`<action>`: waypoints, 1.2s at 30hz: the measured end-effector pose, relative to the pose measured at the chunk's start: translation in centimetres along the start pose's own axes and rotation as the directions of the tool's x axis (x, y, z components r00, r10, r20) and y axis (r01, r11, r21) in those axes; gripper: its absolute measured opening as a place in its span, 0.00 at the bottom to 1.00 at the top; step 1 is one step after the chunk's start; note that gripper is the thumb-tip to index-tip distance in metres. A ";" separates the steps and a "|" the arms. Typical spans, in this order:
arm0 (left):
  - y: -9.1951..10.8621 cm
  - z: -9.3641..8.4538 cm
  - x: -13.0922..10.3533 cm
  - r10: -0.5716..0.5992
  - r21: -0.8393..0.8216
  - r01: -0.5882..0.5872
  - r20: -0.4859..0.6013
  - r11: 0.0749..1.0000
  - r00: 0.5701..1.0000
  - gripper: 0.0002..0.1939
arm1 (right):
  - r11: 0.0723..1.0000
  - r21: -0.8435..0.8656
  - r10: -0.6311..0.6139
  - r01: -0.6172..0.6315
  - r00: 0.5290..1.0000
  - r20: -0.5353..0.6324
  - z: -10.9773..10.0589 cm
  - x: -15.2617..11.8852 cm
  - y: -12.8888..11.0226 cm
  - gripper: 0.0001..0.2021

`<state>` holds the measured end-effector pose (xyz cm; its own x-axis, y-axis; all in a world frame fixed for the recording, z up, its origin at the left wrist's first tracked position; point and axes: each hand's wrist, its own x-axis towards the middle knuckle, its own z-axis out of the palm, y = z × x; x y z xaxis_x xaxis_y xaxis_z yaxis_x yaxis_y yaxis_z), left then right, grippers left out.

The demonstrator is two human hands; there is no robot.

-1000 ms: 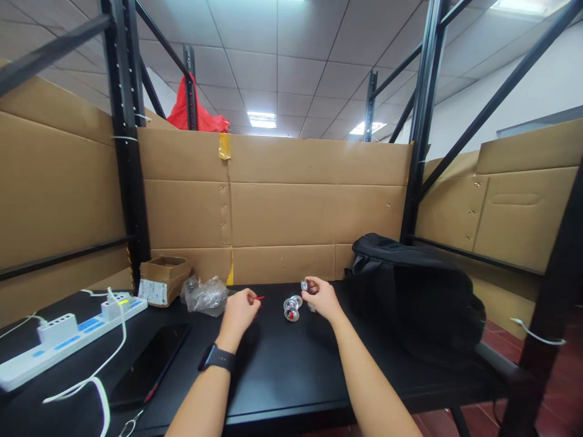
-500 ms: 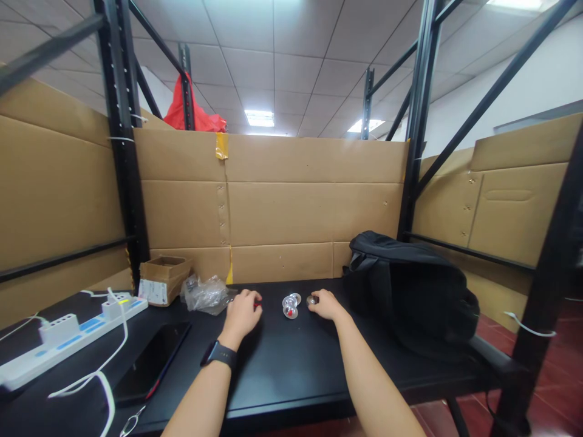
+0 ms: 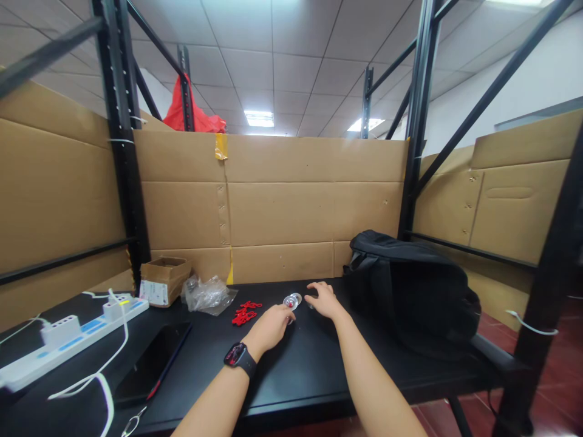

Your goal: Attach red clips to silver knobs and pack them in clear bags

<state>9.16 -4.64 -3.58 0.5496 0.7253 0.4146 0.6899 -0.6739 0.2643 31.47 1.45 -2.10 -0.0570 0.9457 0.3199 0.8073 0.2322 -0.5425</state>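
Observation:
My left hand (image 3: 272, 325), with a dark watch on its wrist, reaches to the middle of the table. Its fingers are bent together at the edge of a small clear round case (image 3: 290, 321), mostly hidden by the fingertips. Just beyond lie shiny round cases (image 3: 290, 301), one showing a bit of red. To the right, my right hand (image 3: 325, 300) hovers low with thumb and fingers apart. Below its fingertips a small clear round thing (image 3: 310, 306) partly shows. Several red knotted pieces (image 3: 245, 314) lie in a loose pile left of my left hand.
A crumpled clear plastic bag (image 3: 209, 295) and small cardboard box (image 3: 166, 280) stand back left. A phone (image 3: 155, 358), white cable and power strip (image 3: 68, 340) lie left. A black backpack (image 3: 419, 297) fills the right side. Cardboard walls (image 3: 282, 212) enclose the black table (image 3: 291, 379).
My left hand has moved right, from the red pieces to the round cases, uncovering the red pile. The fingers of my right hand have spread, off the small round thing they were touching.

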 end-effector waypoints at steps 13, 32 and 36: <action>0.3 -0.4 0.1 -0.164 -0.021 0.163 -0.094 0.986 0.982 0.25 | 0.963 0.152 -0.211 0.223 0.973 -0.092 0.7 -0.1 -1.4 0.13; -0.7 -1.7 1.6 -0.468 -0.878 -0.135 -0.367 0.458 0.804 0.19 | 0.398 0.911 -0.340 0.105 0.939 0.040 2.0 -2.6 -7.3 0.24; -0.9 -1.8 1.6 -0.561 -0.919 -0.084 -0.305 0.384 0.769 0.17 | 0.343 0.936 -0.310 0.083 0.950 0.029 2.0 -2.8 -7.7 0.23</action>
<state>8.57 -3.16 -1.62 -0.1082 0.8933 0.4362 -0.2146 -0.4494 0.8671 24.24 -2.50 -0.37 -0.3214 0.8336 0.4492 -0.2772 0.3708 -0.8864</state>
